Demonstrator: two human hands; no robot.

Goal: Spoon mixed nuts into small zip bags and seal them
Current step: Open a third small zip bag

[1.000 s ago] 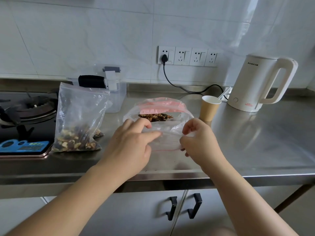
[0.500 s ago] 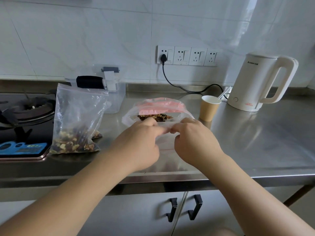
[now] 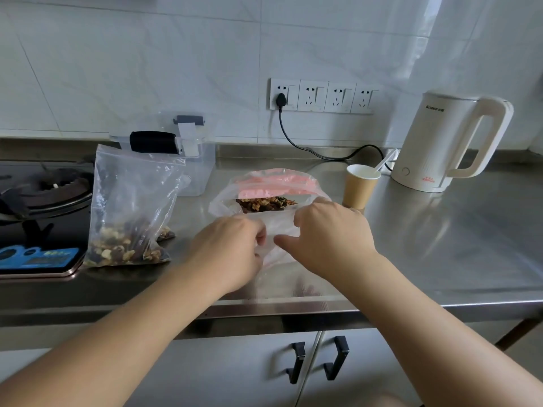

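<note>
Clear plastic small zip bag [image 3: 277, 230], on the steel counter [image 3: 440, 245] before the pink-zip nut bag [image 3: 276, 188], pinched by my left hand [image 3: 232, 251] and right hand [image 3: 329, 233]; thin film may slip, spilling nuts later.

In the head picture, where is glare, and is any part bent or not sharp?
Head view: soft window glare streaks the wall tiles and the steel counter; the wide lens bows the counter's front edge; the left hand and right hand are slightly soft on the clear small bag, whose outline is hard to see.
</note>
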